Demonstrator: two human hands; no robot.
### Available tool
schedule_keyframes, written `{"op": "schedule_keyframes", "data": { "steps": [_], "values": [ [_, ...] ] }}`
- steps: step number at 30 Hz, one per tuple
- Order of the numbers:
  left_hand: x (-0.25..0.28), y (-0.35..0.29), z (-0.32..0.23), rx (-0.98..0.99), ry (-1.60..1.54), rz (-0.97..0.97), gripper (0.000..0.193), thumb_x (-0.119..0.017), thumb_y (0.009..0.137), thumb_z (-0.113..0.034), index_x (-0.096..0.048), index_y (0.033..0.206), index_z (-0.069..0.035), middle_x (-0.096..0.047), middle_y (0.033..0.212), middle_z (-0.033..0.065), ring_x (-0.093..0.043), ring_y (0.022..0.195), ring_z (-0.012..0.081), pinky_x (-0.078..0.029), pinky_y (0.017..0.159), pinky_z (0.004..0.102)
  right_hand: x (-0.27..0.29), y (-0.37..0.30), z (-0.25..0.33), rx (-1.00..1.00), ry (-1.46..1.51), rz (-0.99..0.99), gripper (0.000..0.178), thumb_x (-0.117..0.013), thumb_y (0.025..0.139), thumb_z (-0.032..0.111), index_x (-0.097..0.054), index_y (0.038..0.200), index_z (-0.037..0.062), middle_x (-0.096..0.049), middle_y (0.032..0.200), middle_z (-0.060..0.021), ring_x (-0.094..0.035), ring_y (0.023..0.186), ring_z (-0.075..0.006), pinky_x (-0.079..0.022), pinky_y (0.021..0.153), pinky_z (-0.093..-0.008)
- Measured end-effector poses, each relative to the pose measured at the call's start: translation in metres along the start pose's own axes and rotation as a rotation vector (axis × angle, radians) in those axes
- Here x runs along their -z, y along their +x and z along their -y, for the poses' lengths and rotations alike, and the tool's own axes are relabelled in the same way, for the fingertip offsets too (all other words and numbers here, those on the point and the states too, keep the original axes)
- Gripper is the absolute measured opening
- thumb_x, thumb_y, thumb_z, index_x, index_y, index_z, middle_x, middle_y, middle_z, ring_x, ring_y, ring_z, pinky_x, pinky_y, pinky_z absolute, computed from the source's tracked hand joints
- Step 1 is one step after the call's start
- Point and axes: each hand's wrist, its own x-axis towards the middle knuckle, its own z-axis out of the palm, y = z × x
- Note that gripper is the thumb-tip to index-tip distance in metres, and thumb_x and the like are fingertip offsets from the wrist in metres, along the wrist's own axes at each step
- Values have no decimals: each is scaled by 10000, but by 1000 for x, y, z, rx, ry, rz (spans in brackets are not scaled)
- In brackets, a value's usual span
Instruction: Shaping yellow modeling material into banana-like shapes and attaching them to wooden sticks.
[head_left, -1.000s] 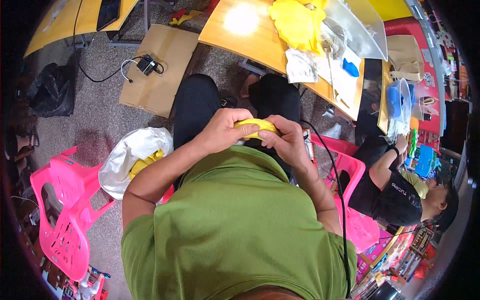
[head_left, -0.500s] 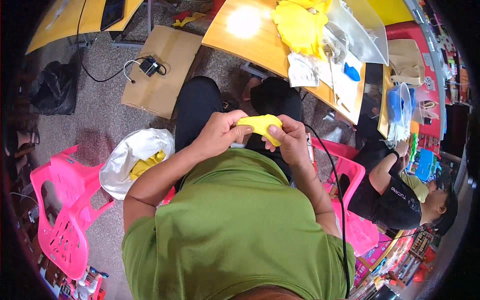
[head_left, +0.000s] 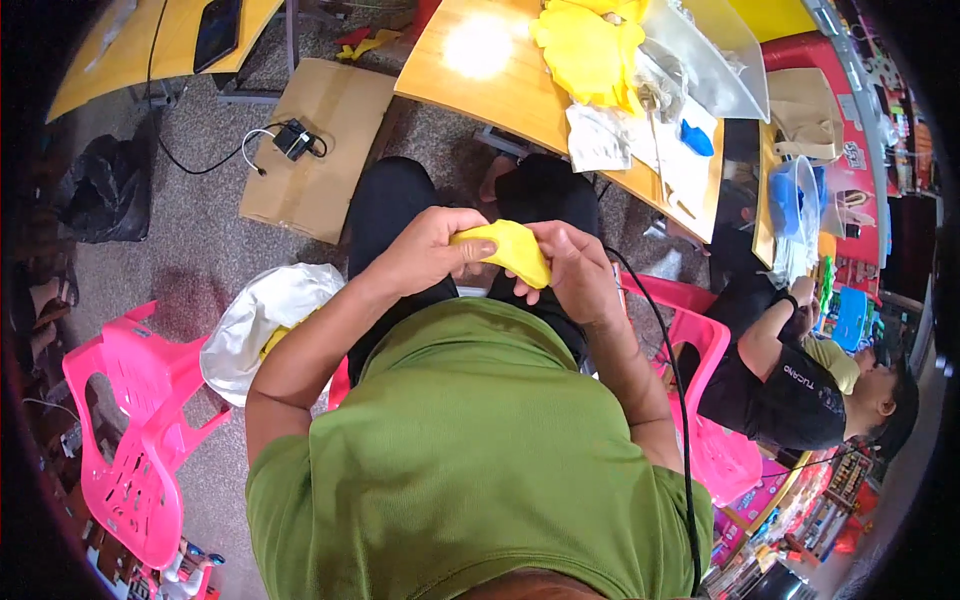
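Head view: seated person seen from above, both hands raised over the lap.
Yellow piece [head_left: 505,250]: soft, flat, curved item, held in the air above the knees, between the two hands, well short of the desk's near edge.
Left hand [head_left: 425,252]: fingers closed on the piece's left end, thumb lying along its top.
Right hand [head_left: 575,270]: closed on the right end, fingers curled under, thumb pressing from above.
Grip note: both hands are clamped on the same piece, touching it at opposite ends; it bows slightly between them.
Handling advice: judged from the bend, the material is pliable; pinching close to the edge with even pull from both sides should keep it from creasing or slipping.
Risk: a one-sided tug would likely twist it out of the weaker pinch.
Desk [head_left: 520,95]: wooden top ahead of the knees; pile of yellow material [head_left: 590,50] toward its far edge, white sheets [head_left: 600,140] near its right edge.
White bag [head_left: 265,325]: on the floor at the person's left, more yellow pieces inside.
Pink chair [head_left: 130,440]: lower left, unoccupied.
Black cable [head_left: 680,400]: runs down the right side of the green shirt.
Another person [head_left: 790,375]: seated at right, hands apart from the work.
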Motion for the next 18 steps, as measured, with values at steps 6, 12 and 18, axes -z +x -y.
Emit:
{"op": "schedule_keyframes", "data": {
  "steps": [6,12,18],
  "values": [
    [-1,0,3,-60,9,-57,152,-617,863,-162,-630,874,-11,-566,646,-5,-480,531,42,-388,487,203,6,-4,-5,114,-269,29,262,-585,874,89,-540,1092,-49,-649,902,-128,-647,675,-182,-534,548,-270],
    [-2,-5,0,-50,16,-102,129,-685,801,-119,-632,841,-9,-554,662,-7,-485,570,43,-387,509,205,3,1,-2,109,-269,76,304,-626,853,88,-540,1122,-23,-615,993,-81,-625,794,-140,-522,668,-251],
    [2,4,-13,-64,-100,-303,145,-678,819,-148,-604,881,-40,-593,679,4,-509,550,41,-388,488,179,4,41,2,393,-636,44,202,-629,847,91,-588,1010,-20,-597,844,-18,-546,732,-59,-458,647,-214]
  ]
}}
